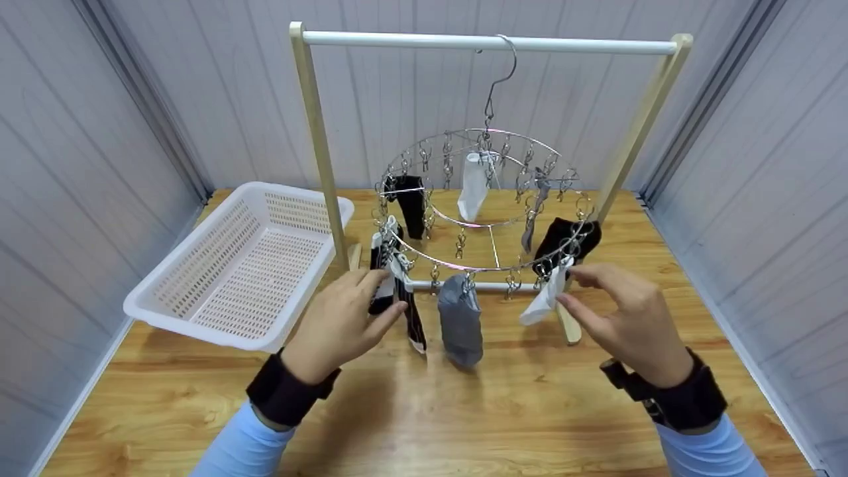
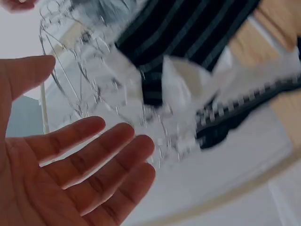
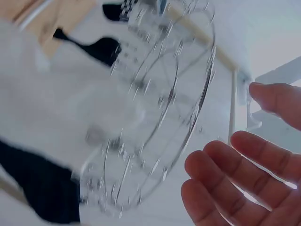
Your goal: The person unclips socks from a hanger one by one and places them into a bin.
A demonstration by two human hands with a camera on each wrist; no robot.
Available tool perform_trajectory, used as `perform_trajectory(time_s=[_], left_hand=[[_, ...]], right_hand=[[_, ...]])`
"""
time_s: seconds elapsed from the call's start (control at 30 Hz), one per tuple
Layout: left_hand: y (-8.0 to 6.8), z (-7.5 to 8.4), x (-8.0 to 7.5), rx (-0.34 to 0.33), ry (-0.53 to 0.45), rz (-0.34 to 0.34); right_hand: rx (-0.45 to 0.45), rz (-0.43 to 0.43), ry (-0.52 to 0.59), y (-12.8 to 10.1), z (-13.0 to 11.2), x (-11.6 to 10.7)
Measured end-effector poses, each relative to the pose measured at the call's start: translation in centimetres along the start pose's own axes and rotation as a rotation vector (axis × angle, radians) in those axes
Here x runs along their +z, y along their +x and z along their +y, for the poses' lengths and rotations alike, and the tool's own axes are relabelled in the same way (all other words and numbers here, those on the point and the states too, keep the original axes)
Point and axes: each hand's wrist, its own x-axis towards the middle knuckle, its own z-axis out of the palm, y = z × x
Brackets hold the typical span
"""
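Observation:
A round wire sock hanger (image 1: pixel 497 269) with many metal clips hangs by its hook, socks clipped around it. At its left front, my left hand (image 1: pixel 338 324) is close to black-and-white striped socks (image 1: pixel 413 321); in the left wrist view its fingers (image 2: pixel 96 167) are spread and hold nothing. To the right, my right hand (image 1: pixel 626 318) is beside a small white sock (image 1: pixel 544 301). The right wrist view shows thumb and fingers (image 3: pixel 216 181) apart, nothing between them. Between the hands hangs a grey sock (image 1: pixel 460 324). A black sock (image 1: pixel 560 240) hangs just behind the small white one.
The hanger hook sits on the white bar (image 1: pixel 397 40) of a wooden-legged rack. A white plastic basket (image 1: pixel 182 334) stands to the left on the wood-grain tabletop (image 1: pixel 503 417). Farther back hang a black (image 1: pixel 413 211), a white (image 1: pixel 472 189) and a grey sock (image 1: pixel 538 212). Panelled walls enclose three sides.

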Motion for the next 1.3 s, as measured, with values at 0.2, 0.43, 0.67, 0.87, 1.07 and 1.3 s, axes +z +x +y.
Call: perform_trajectory(time_s=[0.2, 0.43, 0.67, 0.87, 1.07, 1.3], left_hand=[[0.4, 1.0, 1.3, 0.029, -0.172, -0.043], [0.9, 1.2, 3.2, 0.008, -0.42, -0.158], [1.2, 1.3, 4.4, -0.029, -0.511, -0.255], [1.4, 1.4, 5.4, -0.055, -0.475, -0.298], [1.7, 1.3, 6.8, -0.098, -0.563, -0.343], [2.2, 1.1, 8.3, -0.155, -0.764, -0.313]], right_hand=[[-0.056, -0.025, 0.083, 0.2, -1.6, 1.8], [-0.067, -0.106, 0.147, 0.5, -3.4, 3.6], [-0.018, -0.121, 0.135, 0.6, -4.5, 5.7], [0.064, -0.134, 0.088, 0.5, -5.0, 7.1], [0.168, -0.174, 0.084, 0.5, -5.1, 8.3], [0.233, -0.211, 0.044, 0.8, -5.2, 9.7]])
